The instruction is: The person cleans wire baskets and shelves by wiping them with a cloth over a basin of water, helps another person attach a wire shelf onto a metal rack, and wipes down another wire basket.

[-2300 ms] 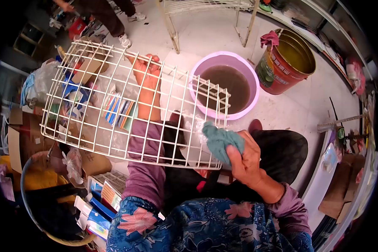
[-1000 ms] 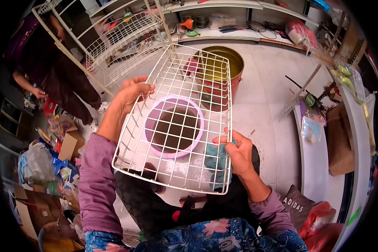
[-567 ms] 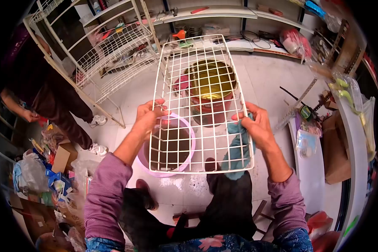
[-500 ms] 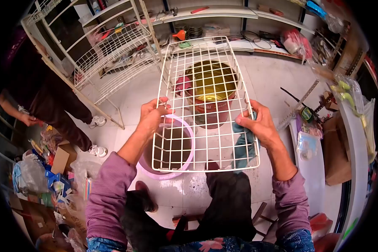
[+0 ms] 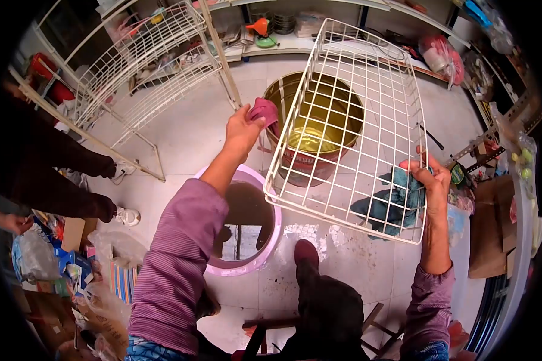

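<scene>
A white, rectangular wire-grid basket [image 5: 356, 139] is held up at right of centre, tilted, its long sides running from near to far. A crumpled, dark teal cloth [image 5: 379, 207] bunches against its near right side, seen partly through the grid. A bunched, deep pink cloth [image 5: 264, 112] is gripped just left of the basket, a fold hanging down.

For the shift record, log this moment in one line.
left hand: on pink cloth at bucket | right hand: holding wire basket and teal cloth | basin: murky water
</scene>
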`<state>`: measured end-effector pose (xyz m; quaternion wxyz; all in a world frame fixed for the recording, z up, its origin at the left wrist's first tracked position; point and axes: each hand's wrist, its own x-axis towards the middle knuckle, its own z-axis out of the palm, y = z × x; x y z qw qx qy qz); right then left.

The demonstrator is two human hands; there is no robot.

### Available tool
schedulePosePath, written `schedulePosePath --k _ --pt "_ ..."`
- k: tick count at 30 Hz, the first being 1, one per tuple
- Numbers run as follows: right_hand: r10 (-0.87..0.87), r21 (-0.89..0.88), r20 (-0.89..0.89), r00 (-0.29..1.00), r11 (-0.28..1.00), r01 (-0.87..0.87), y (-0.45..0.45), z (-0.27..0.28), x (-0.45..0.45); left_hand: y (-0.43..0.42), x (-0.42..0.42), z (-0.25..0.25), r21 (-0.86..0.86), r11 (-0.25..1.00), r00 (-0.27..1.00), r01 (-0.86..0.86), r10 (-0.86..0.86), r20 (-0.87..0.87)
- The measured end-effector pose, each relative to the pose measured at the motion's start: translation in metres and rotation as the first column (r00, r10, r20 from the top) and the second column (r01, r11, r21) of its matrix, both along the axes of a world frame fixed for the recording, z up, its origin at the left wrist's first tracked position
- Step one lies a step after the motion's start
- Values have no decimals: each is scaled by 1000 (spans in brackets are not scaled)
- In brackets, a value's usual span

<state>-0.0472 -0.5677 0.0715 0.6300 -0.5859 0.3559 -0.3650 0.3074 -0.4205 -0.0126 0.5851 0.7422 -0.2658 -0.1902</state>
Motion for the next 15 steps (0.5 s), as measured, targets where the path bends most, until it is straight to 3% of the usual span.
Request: schedulePosePath --k 1,2,4,6,8,9,10,12,14,15 --pt "-19 1 -10 1000 1000 19 -3 -4 4 -12 26 -37 18 1000 984 4 -7 180" --pt "-18 2 -21 1000 1000 18 -5 -8 8 -16 26 -38 18 1000 986 3 -6 169" --pt "-32 -15 -35 999 999 31 -8 -17 13 -24 23 -35 314 921 739 -229 -46 672" --pt "-46 -4 -52 998 999 46 -12 -24 19 -27 22 -29 358 908 805 -216 -42 592" --pt "-9 47 -54 998 999 12 -13 -28 27 -26 31 -28 312 942 920 -121 -12 392" --pt "-3 53 -45 999 999 5 -16 -33 31 -22 28 -30 296 932 810 -210 -4 586" --pt "-6 50 -43 999 999 8 -18 -37 34 -25 37 -32 293 933 809 -208 -4 587" --pt "36 55 -74 997 998 -32 -19 -39 43 -23 68 -38 111 967 899 -230 168 404" --pt "51 75 -44 998 996 -47 -21 -41 48 -6 62 -3 -69 957 928 -280 289 234" --pt "66 67 -29 997 996 -64 -23 -47 53 7 58 17 -82 948 921 -306 317 227"
